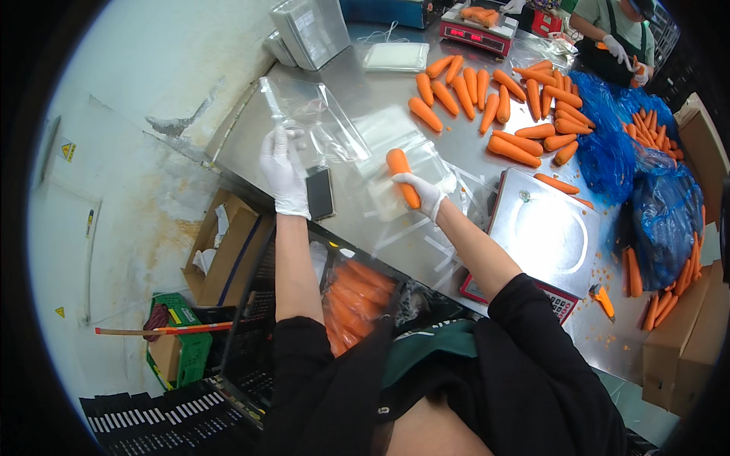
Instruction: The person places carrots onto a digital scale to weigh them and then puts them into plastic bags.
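My left hand (283, 171), in a white glove, is raised over the steel table's left part with its fingers on a clear plastic bag (336, 125) that spreads to the right. A single carrot (397, 162) is gripped in my gloved right hand (425, 191), above a stack of flat clear bags (393, 131). Beside my left wrist lies a dark smartphone (320, 192). Many loose carrots (462, 97) are spread over the table beyond my right hand. To the right of my right forearm stands a scale (542, 228) with a steel platform.
A crate below the table edge holds bagged carrots (359, 299). Blue plastic bags (664, 216) with carrots and cardboard boxes (684, 342) line the right side. An orange utility knife (602, 302) lies near the scale. Farther back are a second scale (476, 34) and a co-worker (619, 40) holding a carrot.
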Tool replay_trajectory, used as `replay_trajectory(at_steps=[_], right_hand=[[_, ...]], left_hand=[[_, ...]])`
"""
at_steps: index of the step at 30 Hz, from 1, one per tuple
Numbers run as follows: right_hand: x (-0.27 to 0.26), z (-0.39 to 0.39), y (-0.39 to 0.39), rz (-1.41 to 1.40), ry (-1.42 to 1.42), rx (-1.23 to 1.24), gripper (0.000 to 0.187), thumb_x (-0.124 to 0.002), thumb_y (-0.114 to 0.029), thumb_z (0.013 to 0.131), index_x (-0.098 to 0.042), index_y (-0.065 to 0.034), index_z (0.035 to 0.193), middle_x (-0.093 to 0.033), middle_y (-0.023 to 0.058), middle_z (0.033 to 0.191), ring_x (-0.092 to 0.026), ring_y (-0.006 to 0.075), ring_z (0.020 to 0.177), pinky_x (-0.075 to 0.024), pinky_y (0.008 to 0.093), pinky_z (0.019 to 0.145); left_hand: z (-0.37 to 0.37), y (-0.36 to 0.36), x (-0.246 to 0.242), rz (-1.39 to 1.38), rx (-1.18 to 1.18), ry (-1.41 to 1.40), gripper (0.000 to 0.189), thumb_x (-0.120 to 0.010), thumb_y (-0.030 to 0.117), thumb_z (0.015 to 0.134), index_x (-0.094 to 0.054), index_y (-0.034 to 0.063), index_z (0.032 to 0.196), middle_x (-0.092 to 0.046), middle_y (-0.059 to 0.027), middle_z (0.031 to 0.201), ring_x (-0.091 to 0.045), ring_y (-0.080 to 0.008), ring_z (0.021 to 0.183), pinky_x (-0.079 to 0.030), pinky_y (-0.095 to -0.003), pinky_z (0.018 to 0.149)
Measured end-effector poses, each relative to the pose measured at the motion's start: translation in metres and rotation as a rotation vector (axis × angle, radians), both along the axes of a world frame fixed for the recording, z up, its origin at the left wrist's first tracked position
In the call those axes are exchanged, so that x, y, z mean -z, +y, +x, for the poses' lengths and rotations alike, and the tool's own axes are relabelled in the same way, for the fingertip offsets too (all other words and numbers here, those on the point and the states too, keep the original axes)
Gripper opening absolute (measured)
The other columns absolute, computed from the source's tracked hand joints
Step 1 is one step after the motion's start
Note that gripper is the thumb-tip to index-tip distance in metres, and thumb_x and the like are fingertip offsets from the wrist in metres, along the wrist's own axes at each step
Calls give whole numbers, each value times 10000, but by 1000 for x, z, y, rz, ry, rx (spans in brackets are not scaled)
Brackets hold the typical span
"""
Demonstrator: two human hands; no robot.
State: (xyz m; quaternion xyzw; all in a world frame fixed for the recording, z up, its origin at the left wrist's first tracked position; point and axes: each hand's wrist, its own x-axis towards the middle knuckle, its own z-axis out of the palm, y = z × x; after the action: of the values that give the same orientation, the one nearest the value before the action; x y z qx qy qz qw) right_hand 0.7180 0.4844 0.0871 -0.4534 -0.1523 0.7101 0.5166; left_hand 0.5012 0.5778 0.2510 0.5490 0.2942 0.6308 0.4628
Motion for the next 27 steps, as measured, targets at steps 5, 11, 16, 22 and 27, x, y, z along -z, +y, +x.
replay_trajectory(at_steps=[5,11,16,22,27], right_hand=[[-52,37,-62,95,75,179,501,-734,-365,769,-515,-59,1100,-557,51,835,-562,137,615,-447,254,479],[-140,118,-218,228,-269,629,428,-689,-357,813,-566,-4,1023,-569,47,824,-548,107,681,-454,227,585],[-159,152,-339,113,-622,626,333,-665,-267,772,-601,-8,973,-535,7,784,-487,77,678,-388,228,604],[-146,132,-392,-177,-930,551,406,-727,-223,690,-601,-2,1006,-613,45,861,-563,108,767,-457,263,722],[-105,106,-358,-458,-1264,392,548,-760,-209,627,-529,87,1026,-604,216,995,-630,301,915,-511,357,783]], left_hand=[[54,-48,-11,270,24,272,140,-566,124,949,-623,1,918,-655,-87,1077,-615,-161,946,-513,-291,815],[174,-143,38,509,435,479,254,-686,125,853,-506,1,723,-598,-167,1237,-595,-246,1047,-459,-358,922],[245,-227,81,687,974,1141,310,-711,255,815,-520,27,728,-587,-152,1252,-578,-277,1056,-402,-416,969],[265,-249,131,707,663,805,161,-679,173,769,-665,81,901,-652,-78,1070,-589,-265,1049,-405,-414,913],[274,-247,131,621,686,776,93,-680,116,742,-702,64,816,-684,-79,940,-621,-251,956,-454,-377,852]])
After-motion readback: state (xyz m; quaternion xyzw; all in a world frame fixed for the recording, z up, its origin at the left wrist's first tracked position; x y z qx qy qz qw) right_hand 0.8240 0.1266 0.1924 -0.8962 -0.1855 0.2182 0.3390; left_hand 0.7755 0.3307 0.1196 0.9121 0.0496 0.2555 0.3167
